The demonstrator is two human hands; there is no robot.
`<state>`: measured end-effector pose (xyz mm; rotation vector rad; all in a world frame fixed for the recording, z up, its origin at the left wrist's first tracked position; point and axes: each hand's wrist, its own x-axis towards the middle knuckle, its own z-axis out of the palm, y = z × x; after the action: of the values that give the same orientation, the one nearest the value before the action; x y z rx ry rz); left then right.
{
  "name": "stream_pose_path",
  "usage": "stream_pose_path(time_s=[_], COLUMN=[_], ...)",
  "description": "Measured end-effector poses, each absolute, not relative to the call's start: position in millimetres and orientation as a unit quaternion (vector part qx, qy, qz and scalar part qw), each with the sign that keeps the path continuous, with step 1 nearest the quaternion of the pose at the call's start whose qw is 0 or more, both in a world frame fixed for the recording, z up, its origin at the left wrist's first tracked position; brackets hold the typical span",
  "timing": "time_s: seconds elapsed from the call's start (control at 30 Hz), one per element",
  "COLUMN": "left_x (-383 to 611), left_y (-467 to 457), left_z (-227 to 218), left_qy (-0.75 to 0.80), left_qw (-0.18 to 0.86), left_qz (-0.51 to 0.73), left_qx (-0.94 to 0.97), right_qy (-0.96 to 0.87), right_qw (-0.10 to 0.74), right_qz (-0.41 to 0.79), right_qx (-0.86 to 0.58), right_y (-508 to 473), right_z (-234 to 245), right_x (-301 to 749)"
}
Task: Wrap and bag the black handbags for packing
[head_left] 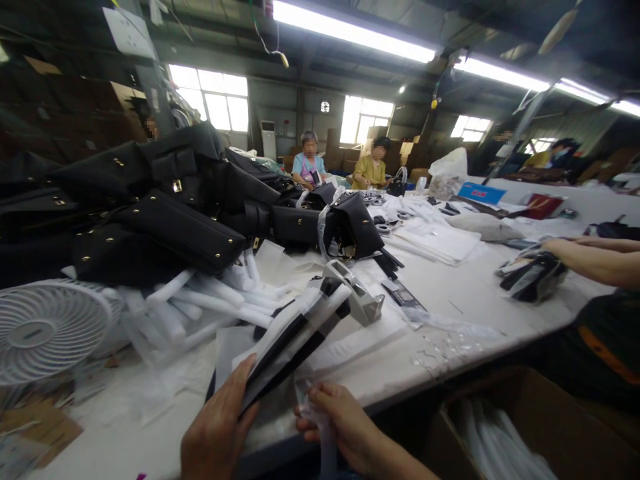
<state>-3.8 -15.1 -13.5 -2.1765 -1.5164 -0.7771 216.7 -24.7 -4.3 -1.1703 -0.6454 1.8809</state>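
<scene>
Tube lights [355, 32] hang in a row below the dark ceiling [220, 37]. Bright, multi-pane windows [367, 119] interrupt the rear wall [277, 107]. A white table [433, 283] occupies the foreground.

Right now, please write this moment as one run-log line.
left hand: holding black-and-white bundle | right hand: pinching translucent strip | tape dispenser: on table

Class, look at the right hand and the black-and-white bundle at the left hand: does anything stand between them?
Nothing visible does. The right hand pinches a translucent strip beside the bundle, which the left hand holds. The tape dispenser sits by the bundle's far end, not between.
</scene>
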Motion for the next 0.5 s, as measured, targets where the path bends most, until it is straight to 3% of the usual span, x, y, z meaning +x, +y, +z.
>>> stream_pose_path(time_s=[0.13,0.37,0.5], left_x=[-0.2,-3.7,-9.6], left_y=[-13.8,-8.5,-7.0], left_z=[-4.1,-4.0,-8.2], left_qy=[-0.563,-0.533,-0.524], left_qw=[0.168,0.166,0.168], left_qz=[-0.277,-0.281,-0.277], left_qx=[-0.760,-0.780,-0.788], right_qy=[-0.358,-0.525,-0.678], right_qw=[0.358,0.362,0.313], right_qz=[0.713,0.614,0.434], right_qx=[-0.485,-0.465,-0.504], right_y=[0.7,17.3,-0.7], right_z=[-6.4,16.1,26.0], right_x=[188.3,186.7,229.0])
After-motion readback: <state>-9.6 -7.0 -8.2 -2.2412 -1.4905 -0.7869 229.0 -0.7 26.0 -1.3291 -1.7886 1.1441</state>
